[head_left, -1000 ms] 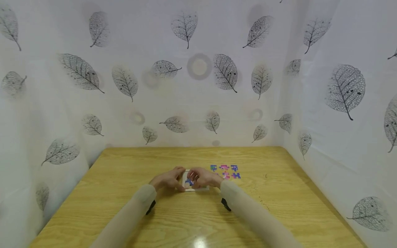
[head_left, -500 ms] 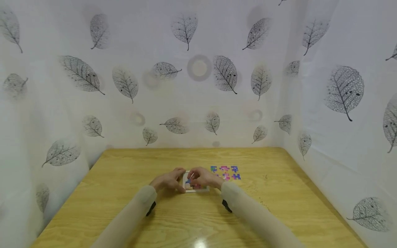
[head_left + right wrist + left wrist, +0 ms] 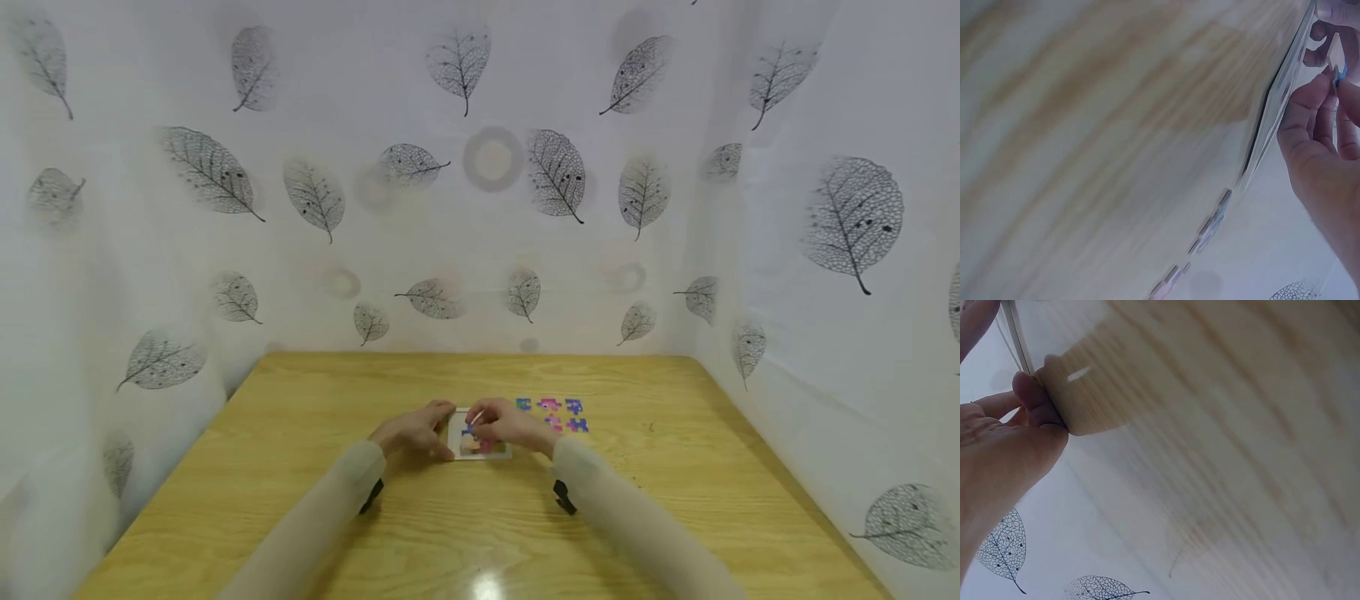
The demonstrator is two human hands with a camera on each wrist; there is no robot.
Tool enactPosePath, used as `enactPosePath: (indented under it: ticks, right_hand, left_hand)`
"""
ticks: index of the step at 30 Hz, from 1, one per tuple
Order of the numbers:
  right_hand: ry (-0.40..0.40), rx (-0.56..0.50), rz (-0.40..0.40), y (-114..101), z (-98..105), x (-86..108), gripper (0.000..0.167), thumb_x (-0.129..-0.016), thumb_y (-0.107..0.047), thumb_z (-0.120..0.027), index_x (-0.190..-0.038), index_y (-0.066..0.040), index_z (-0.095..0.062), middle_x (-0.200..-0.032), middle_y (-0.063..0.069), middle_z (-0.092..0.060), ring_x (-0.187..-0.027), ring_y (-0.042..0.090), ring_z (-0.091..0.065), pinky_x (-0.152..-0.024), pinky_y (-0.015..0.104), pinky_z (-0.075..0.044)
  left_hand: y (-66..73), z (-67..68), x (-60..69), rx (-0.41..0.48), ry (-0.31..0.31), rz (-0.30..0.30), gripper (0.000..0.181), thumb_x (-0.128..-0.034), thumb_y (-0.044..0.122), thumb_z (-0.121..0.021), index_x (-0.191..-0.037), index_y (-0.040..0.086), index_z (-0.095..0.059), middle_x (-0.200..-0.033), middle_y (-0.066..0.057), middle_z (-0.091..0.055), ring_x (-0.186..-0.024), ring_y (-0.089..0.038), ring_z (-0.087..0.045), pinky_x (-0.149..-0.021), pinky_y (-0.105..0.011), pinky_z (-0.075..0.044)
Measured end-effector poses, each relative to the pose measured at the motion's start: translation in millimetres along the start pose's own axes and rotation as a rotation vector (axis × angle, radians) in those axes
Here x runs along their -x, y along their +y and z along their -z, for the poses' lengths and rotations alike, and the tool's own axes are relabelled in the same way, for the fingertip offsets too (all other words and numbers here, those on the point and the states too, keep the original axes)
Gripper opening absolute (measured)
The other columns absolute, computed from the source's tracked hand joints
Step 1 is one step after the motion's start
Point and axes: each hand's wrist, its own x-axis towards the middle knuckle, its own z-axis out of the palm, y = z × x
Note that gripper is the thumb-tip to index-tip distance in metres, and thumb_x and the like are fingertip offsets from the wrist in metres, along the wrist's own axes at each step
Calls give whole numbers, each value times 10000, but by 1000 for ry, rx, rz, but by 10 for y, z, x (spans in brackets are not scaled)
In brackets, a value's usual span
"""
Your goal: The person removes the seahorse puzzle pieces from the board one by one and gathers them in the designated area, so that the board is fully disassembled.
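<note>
A white puzzle tray (image 3: 455, 423) lies on the table, with blue, pink and tan joined pieces (image 3: 480, 446) along its near side. My left hand (image 3: 412, 431) holds the tray's left side, thumb at the near corner and fingers at the far one. In the left wrist view, the thumb (image 3: 1038, 403) presses against the tray's edge. Over the tray, my right hand (image 3: 513, 423) pinches a small jigsaw piece (image 3: 1337, 56) between thumb and fingertips. That piece stands on edge, showing a pale side and some blue. The right hand hides part of the tray.
Several loose jigsaw pieces (image 3: 550, 404) lie flat in rows right of the tray, partly behind the right hand. The wooden table (image 3: 337, 383) ends at white curtains (image 3: 480, 250) with a leaf print at the back and sides.
My right hand has lifted slightly and shifted right over the tray, still pinching a piece, and more joined pieces show. The left hand keeps its hold. The head view has shifted a little.
</note>
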Motion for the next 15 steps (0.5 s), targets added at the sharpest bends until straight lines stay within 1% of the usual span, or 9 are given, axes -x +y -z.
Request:
enactPosePath:
  ticks: [6, 11, 15]
  right_hand:
    - [0, -7, -13, 12, 70, 63, 241, -988, -85, -549, -1213, -19, -601, -1005, 107, -662, -806, 208, -655, -686, 362, -583]
    - [21, 19, -30, 48, 141, 110, 285, -987, -114, -556, -1254, -61, -642, -990, 80, -663, -771, 168, -589, -623, 299, -528]
    - [42, -5, -56, 81, 195, 156, 309, -987, -119, -546, -1278, -63, -633, -1035, 81, -655, -778, 152, -577, -607, 279, -491]
  left_hand:
    - [22, 7, -3, -12, -1, -15, 916, -775, 209, -825, -1509, 0, -318, -1585, -158, -257, -1459, -354, -256, -1208, -513, -211]
    - [-2, 13, -10, -25, 4, -23, 925, -764, 206, -832, -1507, 0, -321, -1585, -167, -251, -1446, -364, -276, -1204, -520, -216]
    - [-15, 7, -17, -35, -6, -27, 925, -766, 220, -826, -1509, 5, -318, -1581, -176, -253, -1446, -372, -273, -1204, -524, -213]
